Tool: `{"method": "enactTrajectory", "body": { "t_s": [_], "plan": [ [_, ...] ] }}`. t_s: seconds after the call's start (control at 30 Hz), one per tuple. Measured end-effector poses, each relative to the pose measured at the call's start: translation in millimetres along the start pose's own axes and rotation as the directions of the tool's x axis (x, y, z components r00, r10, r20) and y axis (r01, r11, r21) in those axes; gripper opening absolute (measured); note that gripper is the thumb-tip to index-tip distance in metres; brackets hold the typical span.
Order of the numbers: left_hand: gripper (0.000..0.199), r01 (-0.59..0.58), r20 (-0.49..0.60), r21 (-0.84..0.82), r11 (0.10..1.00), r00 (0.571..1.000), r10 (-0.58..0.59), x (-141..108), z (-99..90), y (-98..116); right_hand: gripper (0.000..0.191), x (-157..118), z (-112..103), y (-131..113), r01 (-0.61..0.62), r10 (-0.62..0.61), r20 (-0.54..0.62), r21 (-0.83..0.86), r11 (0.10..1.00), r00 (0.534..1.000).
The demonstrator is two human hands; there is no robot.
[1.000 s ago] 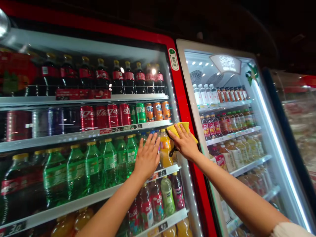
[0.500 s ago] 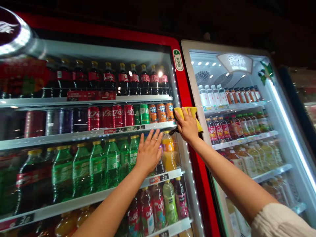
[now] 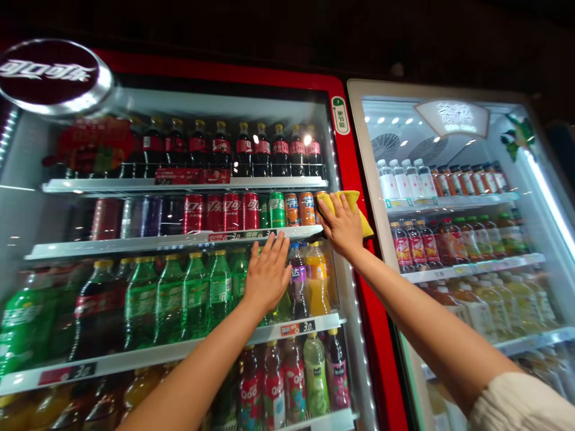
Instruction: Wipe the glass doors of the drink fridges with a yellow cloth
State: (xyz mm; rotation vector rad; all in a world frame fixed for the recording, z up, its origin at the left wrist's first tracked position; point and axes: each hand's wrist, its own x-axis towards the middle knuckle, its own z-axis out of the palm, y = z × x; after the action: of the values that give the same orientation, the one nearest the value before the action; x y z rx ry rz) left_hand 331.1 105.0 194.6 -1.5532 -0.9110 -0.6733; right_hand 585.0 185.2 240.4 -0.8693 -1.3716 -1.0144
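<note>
My left hand (image 3: 268, 272) lies with its fingers spread against the glass door, in front of the green bottles (image 3: 195, 293) and left of a purple-labelled bottle (image 3: 297, 281). My right hand (image 3: 344, 224) presses a yellow cloth (image 3: 366, 226) with dark edging to the door near its right side. Its fingers lie over the cloth, which partly covers an orange can at the end of the can row. Behind the glass, red cans (image 3: 231, 212) and a green can (image 3: 277, 209) stand on the shelf left of the cloth.
The red-framed drinks fridge (image 3: 354, 173) has a round lit sign (image 3: 54, 78) at its upper left. Dark cola bottles (image 3: 245, 149) fill its top shelf. A second fridge (image 3: 359, 88) with a pale frame and several shelves of bottles stands close on the right.
The view has shifted, showing more of the fridge's left side. Against the fridge, both hands have moved a little left; the cloth now overlaps the last orange can.
</note>
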Motion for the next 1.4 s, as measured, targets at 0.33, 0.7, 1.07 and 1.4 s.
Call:
{"method": "enactTrajectory", "body": {
  "t_s": [0.33,0.7,1.07,1.4],
  "plan": [
    [0.073,-0.009,0.022,0.012,1.0,1.0,0.009,-22,-9.6,-19,0.066,-51,-22,14,0.282,-0.283,0.119,0.025,0.959,0.952],
    [0.074,0.073,0.025,0.081,0.994,0.997,-0.076,-45,-16.6,-30,0.061,-22,-3,-74,0.234,-0.241,0.092,0.08,0.969,0.966],
    [0.074,0.061,0.062,0.083,0.995,0.996,-0.066,-39,-21.5,-58,0.064,-10,1,-79,-0.076,0.074,0.052,0.042,0.996,0.996],
    [0.077,0.04,0.036,0.063,0.997,0.998,-0.043,-59,-39.2,-92,0.069,-47,-6,-78,0.307,-0.318,0.112,0.11,0.945,0.941]
  ]
}}
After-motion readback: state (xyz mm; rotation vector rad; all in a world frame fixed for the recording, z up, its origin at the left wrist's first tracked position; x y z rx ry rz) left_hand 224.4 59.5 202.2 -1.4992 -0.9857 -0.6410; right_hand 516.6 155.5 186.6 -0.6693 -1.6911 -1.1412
